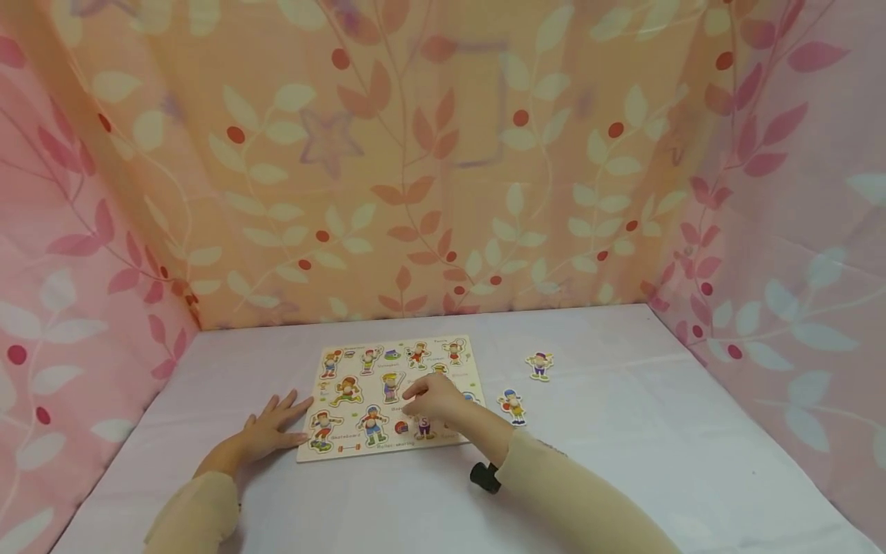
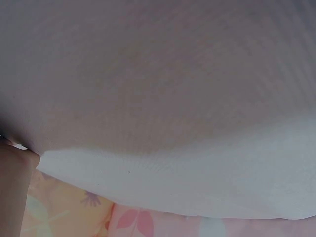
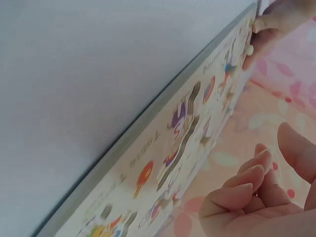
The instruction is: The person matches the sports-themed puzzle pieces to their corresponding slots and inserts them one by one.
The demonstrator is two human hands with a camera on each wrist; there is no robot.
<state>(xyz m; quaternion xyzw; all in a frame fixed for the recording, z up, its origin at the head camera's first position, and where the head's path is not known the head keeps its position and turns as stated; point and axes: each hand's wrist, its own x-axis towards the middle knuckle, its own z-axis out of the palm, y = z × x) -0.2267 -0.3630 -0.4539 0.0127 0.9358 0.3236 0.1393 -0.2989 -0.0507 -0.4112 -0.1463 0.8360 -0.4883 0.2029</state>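
A wooden peg puzzle board [image 1: 308, 455] with cartoon sports figures lies on the white table. My left hand [image 1: 273, 427] rests at the board's left edge with fingers spread; the right wrist view also shows that left hand [image 3: 276, 24] touching the board's far end. Above the board's middle hovers my right hand [image 1: 436, 396], thumb apart from loosely bent fingers, nothing between them. Close under it is a figure piece with an S on its shirt [image 3: 177, 126], dark recess edges showing beside it. In the left wrist view only part of the left hand [image 2: 17, 182] appears.
Two loose figure pieces lie right of the board: one with a blue cap [image 1: 513, 406], one with a purple cap [image 1: 540, 365]. A black device [image 1: 484, 477] sits under the right wrist. Patterned curtains [image 1: 415, 192] enclose the table's back and sides.
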